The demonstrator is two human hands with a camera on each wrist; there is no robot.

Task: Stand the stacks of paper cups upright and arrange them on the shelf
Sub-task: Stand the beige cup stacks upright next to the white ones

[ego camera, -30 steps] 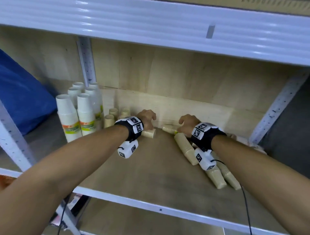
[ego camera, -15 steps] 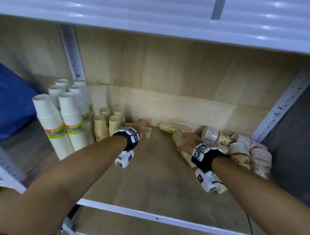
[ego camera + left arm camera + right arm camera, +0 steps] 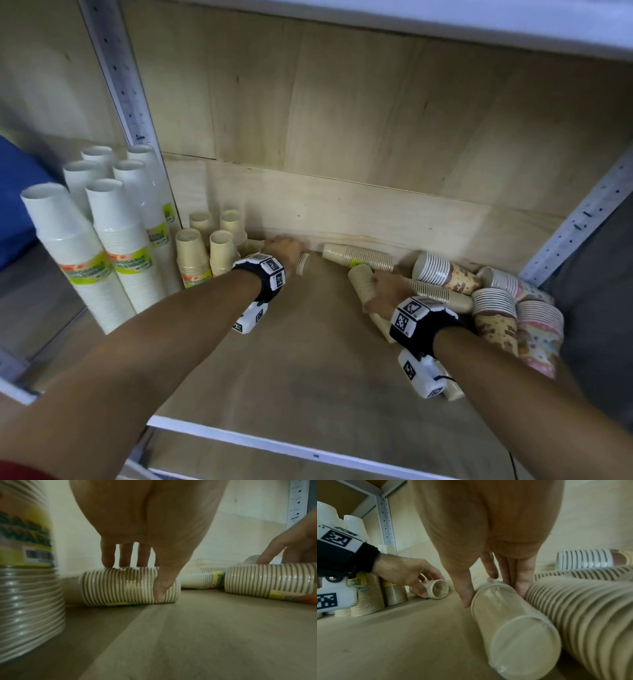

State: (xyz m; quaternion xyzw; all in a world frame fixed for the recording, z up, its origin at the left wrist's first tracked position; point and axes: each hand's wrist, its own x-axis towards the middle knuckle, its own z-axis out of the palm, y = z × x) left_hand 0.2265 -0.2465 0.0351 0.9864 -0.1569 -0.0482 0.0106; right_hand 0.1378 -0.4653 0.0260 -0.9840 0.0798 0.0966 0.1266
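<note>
A short beige cup stack lies on its side by the back wall. My left hand grips it, fingers on top and thumb on the front. To the right a longer plastic-wrapped beige stack lies diagonally. My right hand holds its far end between thumb and fingers. Another beige stack lies along the back wall. Tall white stacks and short beige stacks stand upright on the left.
Patterned cup stacks lie piled at the right end of the wooden shelf board. Metal posts stand at the left and at the right. A white rail runs along the front edge, and an upper shelf hangs low overhead.
The view has come closer and tilted down. My right hand left the stack at the back wall and took hold of the diagonal stack. My left hand stays on its short stack.
</note>
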